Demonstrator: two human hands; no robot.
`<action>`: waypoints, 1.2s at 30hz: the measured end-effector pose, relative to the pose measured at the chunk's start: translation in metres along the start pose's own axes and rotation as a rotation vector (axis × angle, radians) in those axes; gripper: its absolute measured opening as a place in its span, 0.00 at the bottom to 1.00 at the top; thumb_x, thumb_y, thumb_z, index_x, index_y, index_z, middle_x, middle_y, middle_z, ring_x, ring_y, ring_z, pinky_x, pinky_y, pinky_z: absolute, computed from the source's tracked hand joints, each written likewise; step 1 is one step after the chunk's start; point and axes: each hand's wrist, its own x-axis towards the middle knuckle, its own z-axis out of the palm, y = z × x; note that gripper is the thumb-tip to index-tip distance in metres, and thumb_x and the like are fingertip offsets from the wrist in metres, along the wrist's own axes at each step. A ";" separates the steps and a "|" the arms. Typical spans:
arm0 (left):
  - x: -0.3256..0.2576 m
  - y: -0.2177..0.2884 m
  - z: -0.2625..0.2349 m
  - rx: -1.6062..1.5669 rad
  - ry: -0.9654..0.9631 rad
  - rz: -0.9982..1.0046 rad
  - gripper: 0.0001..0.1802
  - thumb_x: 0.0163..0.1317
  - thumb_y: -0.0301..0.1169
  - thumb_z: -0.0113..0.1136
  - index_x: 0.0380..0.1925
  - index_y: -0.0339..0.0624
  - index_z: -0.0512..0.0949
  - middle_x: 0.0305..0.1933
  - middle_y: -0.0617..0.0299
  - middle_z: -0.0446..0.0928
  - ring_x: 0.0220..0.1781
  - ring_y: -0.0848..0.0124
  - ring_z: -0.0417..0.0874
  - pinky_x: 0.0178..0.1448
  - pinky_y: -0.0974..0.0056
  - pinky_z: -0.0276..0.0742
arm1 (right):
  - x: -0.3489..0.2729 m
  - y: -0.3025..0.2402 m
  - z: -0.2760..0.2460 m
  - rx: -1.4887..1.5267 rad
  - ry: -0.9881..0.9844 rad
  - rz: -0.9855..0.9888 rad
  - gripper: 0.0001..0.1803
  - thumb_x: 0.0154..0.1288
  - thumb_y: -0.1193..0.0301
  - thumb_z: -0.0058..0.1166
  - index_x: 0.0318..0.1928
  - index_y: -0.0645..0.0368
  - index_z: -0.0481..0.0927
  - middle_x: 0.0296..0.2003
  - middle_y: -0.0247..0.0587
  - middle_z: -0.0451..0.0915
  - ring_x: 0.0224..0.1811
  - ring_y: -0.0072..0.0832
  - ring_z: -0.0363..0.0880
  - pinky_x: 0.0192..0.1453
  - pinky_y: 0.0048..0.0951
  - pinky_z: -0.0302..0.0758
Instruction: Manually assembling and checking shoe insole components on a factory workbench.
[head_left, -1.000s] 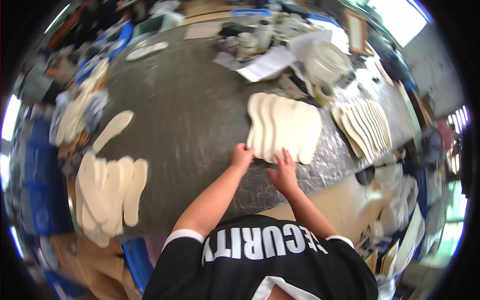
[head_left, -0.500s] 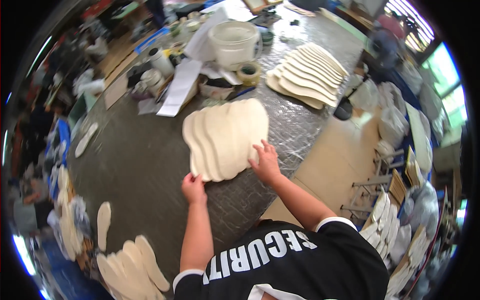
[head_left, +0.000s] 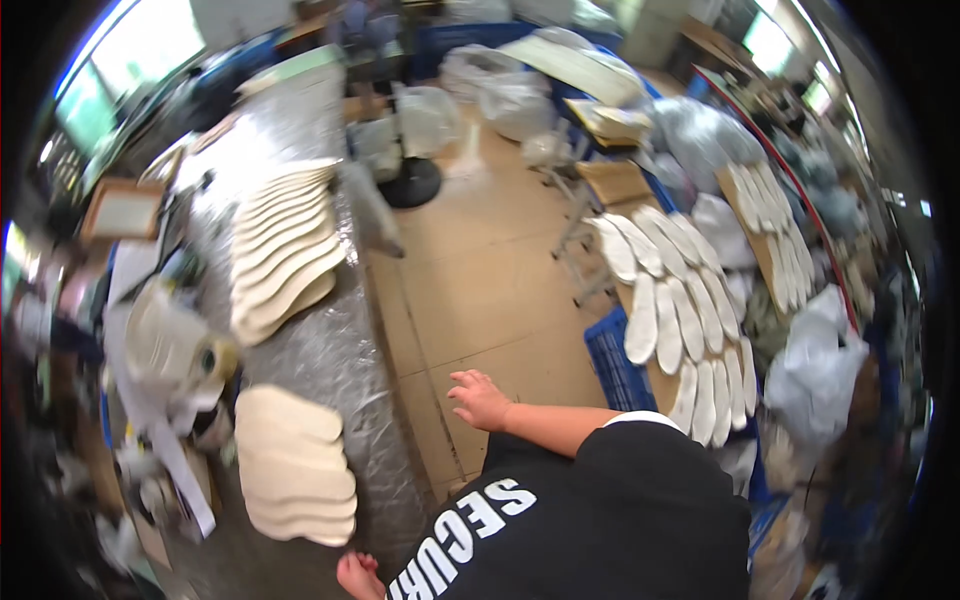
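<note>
Cream-coloured insoles (head_left: 295, 465) lie fanned in an overlapping row on the dark table near its front edge. Just beyond their closest end, my left hand (head_left: 360, 576) is low in the picture with its fingers curled and no insole visible in them. My right hand (head_left: 480, 400) is held out past the table edge over the tiled floor, fingers apart and holding nothing. Farther along the table a larger fan of similar insoles (head_left: 285, 250) rests on the shiny plastic covering.
A whitish bucket (head_left: 165, 340) and papers stand at the table's left side. To the right, white insoles (head_left: 690, 290) lie in rows on boards, above a blue crate (head_left: 618, 360). A round black base (head_left: 410, 183) stands on the tiled floor (head_left: 480, 280). Plastic bags (head_left: 815, 370) are piled at far right.
My view has swung to the right. Both hands have come off the fanned insoles, which stay on the table; my right hand has moved out over the floor.
</note>
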 end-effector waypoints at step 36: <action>0.018 -0.091 0.734 0.390 -1.414 -0.646 0.19 0.62 0.21 0.53 0.53 0.38 0.63 0.50 0.52 0.72 0.50 0.58 0.74 0.57 0.52 0.69 | -0.459 0.153 0.099 1.181 2.350 1.510 0.18 0.69 0.60 0.43 0.46 0.61 0.77 0.40 0.38 0.80 0.40 0.32 0.79 0.43 0.35 0.75</action>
